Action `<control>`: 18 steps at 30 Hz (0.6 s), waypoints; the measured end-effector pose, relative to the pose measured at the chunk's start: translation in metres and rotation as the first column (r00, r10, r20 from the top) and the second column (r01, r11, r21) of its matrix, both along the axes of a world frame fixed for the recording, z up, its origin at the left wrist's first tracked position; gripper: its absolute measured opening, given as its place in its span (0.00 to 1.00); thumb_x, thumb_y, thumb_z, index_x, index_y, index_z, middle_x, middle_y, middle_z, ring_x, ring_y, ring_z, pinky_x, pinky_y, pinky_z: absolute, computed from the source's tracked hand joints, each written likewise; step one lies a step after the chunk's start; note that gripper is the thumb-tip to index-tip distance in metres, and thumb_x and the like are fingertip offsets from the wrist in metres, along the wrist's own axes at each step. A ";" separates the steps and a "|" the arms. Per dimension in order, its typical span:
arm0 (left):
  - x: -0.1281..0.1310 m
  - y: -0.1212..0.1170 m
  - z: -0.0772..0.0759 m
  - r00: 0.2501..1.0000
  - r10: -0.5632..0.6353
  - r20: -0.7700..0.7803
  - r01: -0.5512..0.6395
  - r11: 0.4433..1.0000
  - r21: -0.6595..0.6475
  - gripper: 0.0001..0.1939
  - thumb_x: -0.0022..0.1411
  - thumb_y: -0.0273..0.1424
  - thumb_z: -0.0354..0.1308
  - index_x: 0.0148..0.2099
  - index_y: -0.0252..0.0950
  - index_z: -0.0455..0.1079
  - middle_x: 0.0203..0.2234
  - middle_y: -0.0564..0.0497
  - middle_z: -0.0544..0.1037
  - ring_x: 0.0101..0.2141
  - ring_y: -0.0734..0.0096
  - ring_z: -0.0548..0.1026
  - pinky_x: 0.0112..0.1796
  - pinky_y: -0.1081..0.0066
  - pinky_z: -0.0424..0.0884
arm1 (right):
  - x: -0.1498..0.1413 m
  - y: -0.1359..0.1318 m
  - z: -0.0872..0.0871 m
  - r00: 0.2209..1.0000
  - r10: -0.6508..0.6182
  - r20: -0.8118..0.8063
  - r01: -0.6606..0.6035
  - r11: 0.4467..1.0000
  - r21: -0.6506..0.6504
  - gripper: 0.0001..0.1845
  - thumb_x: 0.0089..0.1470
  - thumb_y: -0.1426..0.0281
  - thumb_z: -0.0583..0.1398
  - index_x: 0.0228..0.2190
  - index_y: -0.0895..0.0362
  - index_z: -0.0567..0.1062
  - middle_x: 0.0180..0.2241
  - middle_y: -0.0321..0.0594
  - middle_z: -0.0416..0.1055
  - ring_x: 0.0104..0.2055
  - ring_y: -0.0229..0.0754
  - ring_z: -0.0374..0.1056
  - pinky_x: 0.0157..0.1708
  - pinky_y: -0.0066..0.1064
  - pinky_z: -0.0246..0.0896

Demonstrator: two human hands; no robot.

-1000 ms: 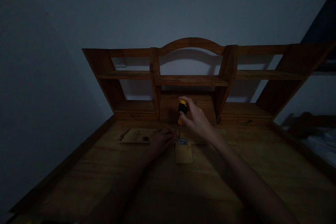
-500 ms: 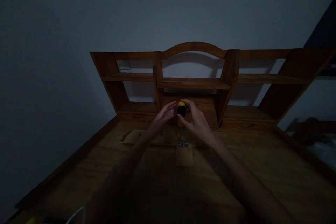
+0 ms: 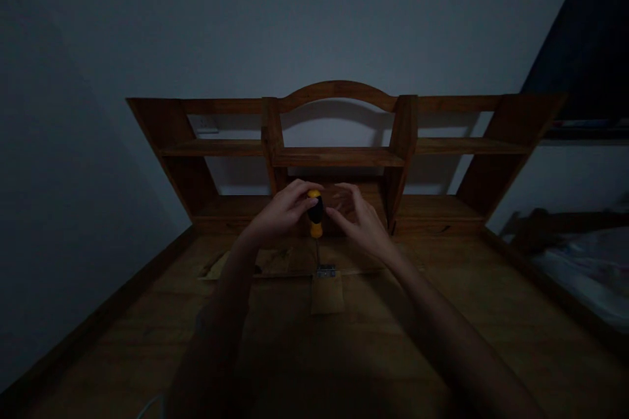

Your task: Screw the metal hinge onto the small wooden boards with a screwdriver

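Note:
A screwdriver (image 3: 316, 215) with a yellow and black handle stands nearly upright, its tip down at a small metal hinge (image 3: 326, 270). My left hand (image 3: 289, 205) grips the handle near its top, thumb and fingers around it. Just to the right, my right hand (image 3: 358, 213) is off the handle, fingers curved and apart, with nothing in it. The hinge lies at the edge of a small pale wooden block (image 3: 327, 294). Behind it, a longer strip of wood (image 3: 275, 262) lies across the desk, partly covered by my left arm.
The wooden desk top (image 3: 417, 340) carries a shelf unit (image 3: 339, 157) with open compartments along its back, against the wall. A white cable (image 3: 150, 404) shows at the lower left. Beyond the right edge is a pale bundle of fabric (image 3: 590, 268).
My left hand has closed on the screwdriver handle, while my right hand has let go and moved slightly away. The camera has turned right, so the scene sits further left.

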State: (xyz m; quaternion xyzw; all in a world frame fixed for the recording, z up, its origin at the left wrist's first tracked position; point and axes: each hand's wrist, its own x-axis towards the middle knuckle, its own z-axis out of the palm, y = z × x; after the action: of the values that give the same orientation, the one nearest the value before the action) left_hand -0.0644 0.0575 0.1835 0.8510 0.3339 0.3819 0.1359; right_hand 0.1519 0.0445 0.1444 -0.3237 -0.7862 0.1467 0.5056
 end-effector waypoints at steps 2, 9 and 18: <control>0.004 0.001 -0.001 0.998 0.054 0.019 -0.054 0.998 -0.017 0.15 0.66 0.41 0.53 0.51 0.40 0.70 0.45 0.48 0.72 0.45 0.65 0.72 0.47 0.65 0.69 | 0.017 -0.001 -0.015 0.997 -0.056 0.047 0.056 0.998 -0.012 0.21 0.62 0.60 0.57 0.54 0.51 0.63 0.46 0.42 0.72 0.46 0.44 0.71 0.47 0.40 0.67; 0.031 0.013 -0.019 0.937 0.293 0.188 -0.296 0.955 -0.014 0.17 0.60 0.45 0.60 0.40 0.38 0.66 0.34 0.52 0.70 0.32 0.72 0.69 0.34 0.71 0.66 | 0.076 -0.031 -0.108 0.931 -0.238 0.277 0.257 0.966 -0.033 0.19 0.63 0.59 0.53 0.52 0.52 0.66 0.50 0.48 0.70 0.53 0.52 0.68 0.53 0.50 0.64; 0.022 0.017 -0.019 0.923 -0.134 0.361 0.242 0.932 -0.271 0.20 0.65 0.41 0.56 0.56 0.39 0.67 0.44 0.46 0.76 0.46 0.63 0.74 0.49 0.64 0.69 | 0.079 -0.045 -0.125 0.918 -0.084 0.387 0.136 0.985 -0.108 0.21 0.64 0.61 0.53 0.57 0.50 0.65 0.57 0.46 0.66 0.60 0.48 0.63 0.59 0.47 0.60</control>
State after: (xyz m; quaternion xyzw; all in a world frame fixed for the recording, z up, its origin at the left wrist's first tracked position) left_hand -0.0421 0.0749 0.1647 0.7695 0.2772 0.4493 0.3594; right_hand 0.2306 -0.0010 0.0195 -0.4226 -0.8384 0.1043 0.3281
